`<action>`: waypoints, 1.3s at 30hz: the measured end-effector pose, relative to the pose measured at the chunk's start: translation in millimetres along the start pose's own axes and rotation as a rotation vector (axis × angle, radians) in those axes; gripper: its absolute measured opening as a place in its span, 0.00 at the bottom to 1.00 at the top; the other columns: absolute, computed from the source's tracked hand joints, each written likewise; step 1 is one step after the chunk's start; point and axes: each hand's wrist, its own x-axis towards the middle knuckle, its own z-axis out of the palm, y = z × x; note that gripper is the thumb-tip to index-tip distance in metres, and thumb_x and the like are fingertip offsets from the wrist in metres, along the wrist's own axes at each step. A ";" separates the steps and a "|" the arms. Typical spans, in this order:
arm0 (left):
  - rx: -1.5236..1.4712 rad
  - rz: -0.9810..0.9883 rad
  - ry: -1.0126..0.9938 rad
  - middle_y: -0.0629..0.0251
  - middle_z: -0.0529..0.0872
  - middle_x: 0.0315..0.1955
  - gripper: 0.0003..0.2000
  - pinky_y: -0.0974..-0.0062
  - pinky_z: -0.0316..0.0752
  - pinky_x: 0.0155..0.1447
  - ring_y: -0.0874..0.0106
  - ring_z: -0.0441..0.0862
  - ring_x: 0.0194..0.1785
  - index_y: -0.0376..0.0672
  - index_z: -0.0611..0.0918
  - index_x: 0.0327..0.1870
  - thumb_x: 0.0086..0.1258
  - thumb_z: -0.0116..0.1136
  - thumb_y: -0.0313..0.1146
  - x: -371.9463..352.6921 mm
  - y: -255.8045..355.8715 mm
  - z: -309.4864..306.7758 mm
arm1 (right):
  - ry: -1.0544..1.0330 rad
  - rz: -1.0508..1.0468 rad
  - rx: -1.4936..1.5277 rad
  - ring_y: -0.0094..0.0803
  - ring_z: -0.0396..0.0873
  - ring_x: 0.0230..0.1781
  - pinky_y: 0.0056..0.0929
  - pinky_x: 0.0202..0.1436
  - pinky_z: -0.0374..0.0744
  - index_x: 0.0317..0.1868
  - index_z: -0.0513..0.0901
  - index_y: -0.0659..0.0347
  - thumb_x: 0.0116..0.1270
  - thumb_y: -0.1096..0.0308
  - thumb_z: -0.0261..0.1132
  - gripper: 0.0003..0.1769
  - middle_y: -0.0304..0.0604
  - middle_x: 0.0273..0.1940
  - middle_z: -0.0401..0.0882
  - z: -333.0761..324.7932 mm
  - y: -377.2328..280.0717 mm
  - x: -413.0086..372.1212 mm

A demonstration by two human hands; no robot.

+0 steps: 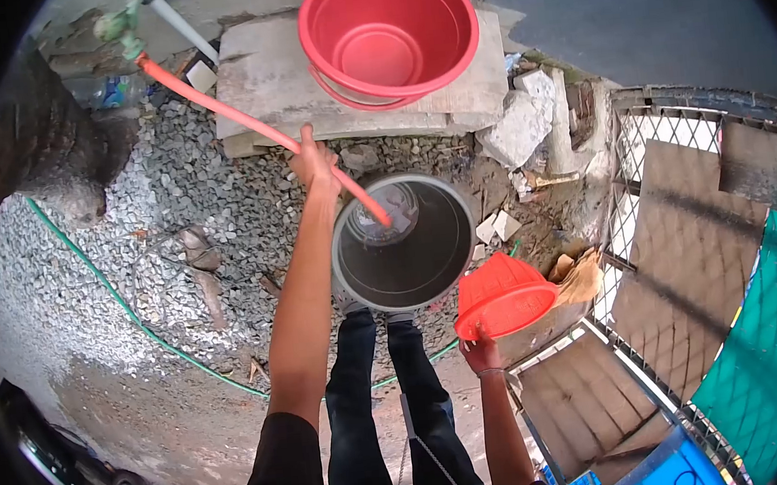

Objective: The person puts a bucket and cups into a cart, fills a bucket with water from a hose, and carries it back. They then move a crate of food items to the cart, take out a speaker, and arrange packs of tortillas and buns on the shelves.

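My left hand (314, 165) is wrapped round an orange-red hose (234, 115) that runs down from a tap (117, 28) at the upper left. The hose's free end points into a grey bucket (469, 226) standing in front of my feet. Inside the bucket, near its far wall, a round clear patch shows under the hose end. To the right, my right hand (481, 353) grips the rim of a red plastic basin (507, 289), which is tilted on its side next to the bucket.
A large red tub (390, 53) sits on a concrete slab (263, 78) beyond the bucket. Gravel (178, 159) covers the left ground, crossed by a thin green hose (105, 281). A broken stone block (519, 125) lies at the right, before a metal lattice fence (623, 231).
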 end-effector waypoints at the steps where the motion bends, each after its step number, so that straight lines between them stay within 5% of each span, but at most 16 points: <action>1: -0.144 -0.051 -0.324 0.76 0.57 0.09 0.22 0.75 0.53 0.20 0.78 0.54 0.12 0.52 0.61 0.13 0.63 0.59 0.41 -0.8 2.6 -2.1 | -0.018 -0.001 -0.004 0.31 0.74 0.51 0.37 0.53 0.73 0.47 0.80 0.51 0.59 0.62 0.69 0.15 0.34 0.48 0.79 -1.7 -0.8 -0.3; 3: -0.333 -0.111 -0.793 0.79 0.46 0.09 0.25 0.78 0.46 0.22 0.80 0.43 0.13 0.56 0.51 0.13 0.69 0.50 0.42 -1.5 3.4 -2.9 | -0.025 -0.002 -0.024 0.30 0.73 0.51 0.37 0.53 0.73 0.48 0.80 0.50 0.60 0.62 0.69 0.15 0.33 0.49 0.79 -9.7 -4.2 2.3; 6: -0.334 -0.172 -1.043 0.79 0.47 0.08 0.25 0.79 0.49 0.23 0.80 0.44 0.13 0.55 0.52 0.12 0.71 0.48 0.41 15.1 0.0 -15.0 | -0.032 -0.001 -0.085 0.29 0.73 0.52 0.36 0.53 0.73 0.49 0.80 0.49 0.61 0.60 0.68 0.15 0.32 0.49 0.79 -23.6 -12.6 5.1; 8: -0.366 -0.178 -1.035 0.78 0.47 0.08 0.25 0.79 0.51 0.24 0.80 0.45 0.13 0.55 0.53 0.13 0.71 0.49 0.39 23.7 -2.2 -25.4 | -0.033 0.005 -0.123 0.29 0.73 0.52 0.36 0.53 0.72 0.49 0.80 0.49 0.62 0.60 0.67 0.15 0.31 0.49 0.79 -32.9 -20.3 3.3; 14: -0.118 -0.061 -0.767 0.78 0.52 0.10 0.22 0.80 0.51 0.23 0.81 0.48 0.13 0.53 0.56 0.15 0.70 0.51 0.36 18.9 5.0 -30.6 | -0.024 0.062 -0.179 0.28 0.73 0.51 0.35 0.51 0.73 0.51 0.79 0.49 0.63 0.60 0.65 0.16 0.31 0.50 0.79 -52.9 -38.7 -7.7; 15: -0.121 -0.119 -0.736 0.79 0.54 0.11 0.17 0.79 0.53 0.23 0.81 0.49 0.14 0.51 0.63 0.18 0.69 0.52 0.35 20.8 7.5 -32.8 | 0.007 0.013 -0.227 0.28 0.73 0.52 0.35 0.50 0.73 0.52 0.79 0.48 0.61 0.58 0.67 0.18 0.31 0.51 0.79 -52.7 -38.4 -12.6; 16: -0.075 -0.120 -0.694 0.77 0.60 0.14 0.11 0.79 0.60 0.27 0.80 0.57 0.16 0.48 0.70 0.25 0.67 0.55 0.38 21.3 9.7 -35.5 | -0.018 0.014 -0.237 0.28 0.73 0.52 0.35 0.50 0.73 0.52 0.79 0.48 0.61 0.58 0.67 0.18 0.31 0.51 0.79 -51.7 -40.3 -18.3; 20: 0.256 0.079 -0.446 0.69 0.74 0.20 0.16 0.75 0.69 0.33 0.72 0.73 0.24 0.45 0.72 0.23 0.58 0.66 0.44 10.0 27.1 -38.2 | -0.008 0.087 -0.246 0.28 0.71 0.54 0.37 0.52 0.72 0.57 0.76 0.47 0.62 0.64 0.64 0.22 0.31 0.53 0.77 -31.7 -47.8 -26.4; 23: 0.252 0.435 -0.261 0.57 0.78 0.35 0.23 0.65 0.71 0.49 0.66 0.75 0.44 0.32 0.77 0.39 0.53 0.70 0.43 37.9 68.9 -50.0 | -0.006 0.063 -0.268 0.28 0.71 0.55 0.38 0.53 0.71 0.57 0.75 0.46 0.62 0.63 0.64 0.21 0.31 0.53 0.77 -21.5 -53.0 -37.0; 25: 0.179 0.842 0.188 0.50 0.75 0.42 0.30 0.63 0.67 0.54 0.61 0.72 0.51 0.26 0.74 0.47 0.52 0.71 0.42 55.7 116.5 -33.4 | -0.011 0.039 -0.309 0.28 0.71 0.54 0.38 0.53 0.71 0.57 0.75 0.46 0.62 0.63 0.64 0.21 0.31 0.53 0.77 -5.6 -53.9 -48.4; 28: 0.538 1.334 0.505 0.46 0.74 0.47 0.34 0.62 0.65 0.60 0.55 0.70 0.57 0.25 0.72 0.47 0.50 0.70 0.47 72.7 206.5 -6.2 | -0.012 0.074 -0.301 0.27 0.72 0.53 0.37 0.53 0.71 0.58 0.75 0.45 0.63 0.63 0.64 0.22 0.31 0.53 0.78 -17.7 -54.5 -36.9; 30: 0.470 1.087 0.168 0.48 0.77 0.46 0.37 0.65 0.69 0.56 0.58 0.76 0.50 0.26 0.72 0.49 0.45 0.75 0.48 64.0 246.1 16.5 | -0.013 0.053 -0.335 0.27 0.73 0.52 0.36 0.52 0.71 0.58 0.74 0.45 0.64 0.63 0.64 0.22 0.32 0.53 0.78 -2.6 -53.7 -45.7; 32: 0.305 0.848 0.269 0.44 0.81 0.44 0.30 0.62 0.72 0.52 0.54 0.79 0.48 0.28 0.78 0.38 0.43 0.73 0.48 56.0 258.0 41.7 | 0.017 0.026 -0.374 0.27 0.73 0.51 0.36 0.52 0.71 0.59 0.73 0.45 0.64 0.63 0.63 0.22 0.33 0.54 0.79 7.0 -55.5 -58.7; 36: 0.270 0.749 0.332 0.49 0.85 0.29 0.27 0.61 0.75 0.47 0.53 0.82 0.36 0.30 0.81 0.29 0.40 0.74 0.49 80.0 260.4 40.8 | -0.041 0.028 -0.392 0.26 0.73 0.52 0.35 0.51 0.70 0.61 0.72 0.46 0.67 0.64 0.61 0.22 0.35 0.54 0.79 16.6 -60.4 -72.7; 39: 0.278 0.809 0.327 0.56 0.83 0.21 0.21 0.63 0.77 0.39 0.63 0.81 0.26 0.31 0.82 0.25 0.44 0.75 0.43 89.0 262.6 36.8 | 0.041 0.042 -0.411 0.26 0.74 0.52 0.35 0.50 0.71 0.61 0.72 0.46 0.68 0.65 0.59 0.21 0.35 0.54 0.79 19.6 -62.2 -76.0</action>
